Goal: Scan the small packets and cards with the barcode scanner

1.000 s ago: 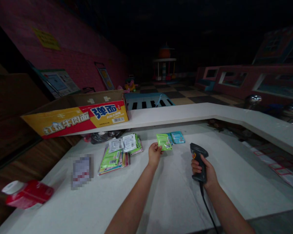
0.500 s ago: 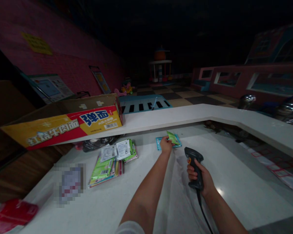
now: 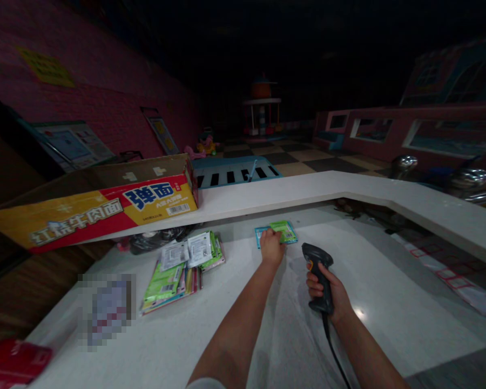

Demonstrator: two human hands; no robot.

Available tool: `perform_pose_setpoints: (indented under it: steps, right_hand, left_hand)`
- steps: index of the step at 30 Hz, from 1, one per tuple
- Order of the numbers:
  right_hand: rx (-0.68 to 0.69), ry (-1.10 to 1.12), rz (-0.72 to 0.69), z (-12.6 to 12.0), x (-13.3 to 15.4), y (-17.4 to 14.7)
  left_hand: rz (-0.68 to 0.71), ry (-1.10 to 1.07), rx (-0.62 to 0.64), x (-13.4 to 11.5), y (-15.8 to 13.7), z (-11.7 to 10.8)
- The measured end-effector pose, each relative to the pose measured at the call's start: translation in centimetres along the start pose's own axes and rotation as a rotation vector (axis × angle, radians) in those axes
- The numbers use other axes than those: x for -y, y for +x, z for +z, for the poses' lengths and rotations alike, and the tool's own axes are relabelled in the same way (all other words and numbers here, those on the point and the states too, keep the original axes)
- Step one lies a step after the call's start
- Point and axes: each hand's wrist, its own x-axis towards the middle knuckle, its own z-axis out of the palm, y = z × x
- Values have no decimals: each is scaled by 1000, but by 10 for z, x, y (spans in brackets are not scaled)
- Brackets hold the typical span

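Note:
My left hand (image 3: 272,246) reaches to the middle of the counter, its curled fingers on the edge of a green packet (image 3: 288,232). That packet lies over a blue packet (image 3: 258,236), whose left end shows beside the hand. My right hand (image 3: 332,292) is wrapped around the grip of a black barcode scanner (image 3: 321,278), its head pointing up and left and its cable running down. To the left of my arms is a pile of flat packets (image 3: 162,283), green and other colours, with silvery-white packets (image 3: 200,248) on top.
A raised white ledge (image 3: 267,194) runs along the far side of the counter. On its left part stands an open noodle carton (image 3: 113,208). A red packet (image 3: 14,362) lies at the near left, and a black plastic bag (image 3: 157,240) sits under the ledge.
The green packet, tilted up in my left hand before, now lies flatter over the blue one. My right hand still holds the scanner. The whole view has shifted slightly.

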Motion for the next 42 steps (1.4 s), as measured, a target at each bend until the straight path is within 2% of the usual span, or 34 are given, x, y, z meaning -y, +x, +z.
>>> perform_pose_setpoints:
  steps: [4, 8, 13, 17, 22, 30, 33, 37, 40, 42]
  right_hand:
    - [-15, 6, -9, 1, 0, 0]
    - [-20, -15, -12, 2, 0, 0]
    - [-39, 27, 8, 3, 0, -2]
    - [-45, 47, 18, 0, 0, -4]
    - [-35, 45, 33, -5, -1, -6]
    - [-62, 154, 47, -4, -4, -12]
    - [-63, 160, 43, -4, -4, -13]
    - [-60, 145, 26, -6, -5, -14]
    - [-62, 120, 12, -8, -5, -15]
    - [-61, 104, 7, -9, -5, -15]
  left_hand:
    - [14, 100, 47, -2, -1, 3]
    - [-11, 101, 39, -2, -1, 6]
    - [-7, 46, 2, 4, -9, -8]
    - [-54, -19, -72, 18, -27, -30]
    - [-113, -46, -162, 47, -56, -68]
    - [-193, 125, -285, 111, -83, -136]
    - [-274, 217, -316, 129, -90, -159]
    - [-494, 367, -378, 143, -99, -183]
    - [-673, 444, -401, 151, -106, -190]
    - [-744, 442, -380, 156, -109, -191]
